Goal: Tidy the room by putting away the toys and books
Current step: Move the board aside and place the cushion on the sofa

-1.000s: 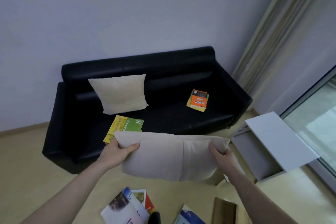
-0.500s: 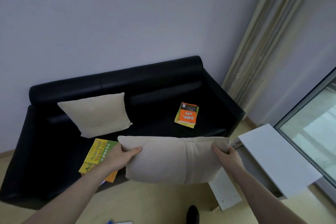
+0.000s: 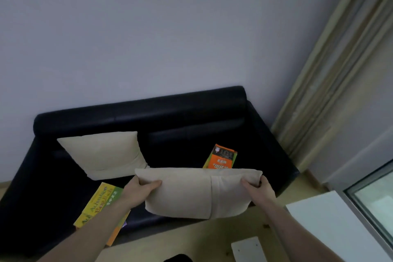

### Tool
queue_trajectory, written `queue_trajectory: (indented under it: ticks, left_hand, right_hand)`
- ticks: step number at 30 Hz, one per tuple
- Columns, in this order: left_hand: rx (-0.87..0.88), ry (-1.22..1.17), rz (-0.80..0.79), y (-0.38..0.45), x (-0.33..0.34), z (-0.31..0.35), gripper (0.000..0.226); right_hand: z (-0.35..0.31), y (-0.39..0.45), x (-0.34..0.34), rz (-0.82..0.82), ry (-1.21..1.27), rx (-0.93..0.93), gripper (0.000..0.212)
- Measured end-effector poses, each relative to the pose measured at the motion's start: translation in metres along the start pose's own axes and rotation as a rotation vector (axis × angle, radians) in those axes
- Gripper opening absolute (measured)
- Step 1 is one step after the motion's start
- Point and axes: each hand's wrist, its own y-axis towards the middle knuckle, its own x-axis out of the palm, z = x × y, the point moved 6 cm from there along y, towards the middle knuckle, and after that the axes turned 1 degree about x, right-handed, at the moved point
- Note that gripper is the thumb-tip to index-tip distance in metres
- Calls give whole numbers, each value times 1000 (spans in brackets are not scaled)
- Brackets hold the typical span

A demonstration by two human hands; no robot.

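I hold a beige cushion (image 3: 191, 193) in the air over the front of the black sofa (image 3: 191, 112). My left hand (image 3: 139, 190) grips its upper left corner and my right hand (image 3: 258, 189) grips its upper right corner. A yellow and green English book (image 3: 98, 202) lies on the left of the seat, partly under my left forearm. An orange and green book (image 3: 222, 158) lies on the right of the seat, its lower part hidden behind the cushion.
A second beige cushion (image 3: 104, 153) leans on the sofa back at the left. A white board (image 3: 331, 225) and a small white panel (image 3: 247, 250) lie on the wooden floor at the right. Curtains (image 3: 331, 74) and a glass door (image 3: 376, 198) stand further right.
The view has closed in on the sofa and tilted up. The held cushion has come over the seat and now covers the orange book's lower edge. The books on the floor have left the view.
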Motion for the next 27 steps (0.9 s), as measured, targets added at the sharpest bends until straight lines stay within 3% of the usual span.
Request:
queue_trajectory:
  ticks: [5, 8, 14, 17, 23, 27]
  left_hand:
    - [-65, -4, 32, 62, 2, 22, 97]
    - [-93, -28, 37, 107, 5, 40, 88]
    - [-167, -73, 38, 220, 11, 58, 69]
    - [-277, -81, 32, 290, 15, 42, 69]
    - [-419, -133, 58, 388, 32, 24, 40]
    - [-619, -122, 169, 457, 31, 10, 37]
  right_hand:
    - [-37, 69, 12, -48, -30, -4, 85]
    - [-61, 111, 22, -82, -7, 25, 90]
    - [-102, 207, 55, -100, -42, 101, 82]
    - [-117, 266, 87, -93, -103, 138, 77]
    - [-135, 369, 152, -119, -150, 268, 85]
    - [-150, 423, 196, -120, -217, 256, 75]
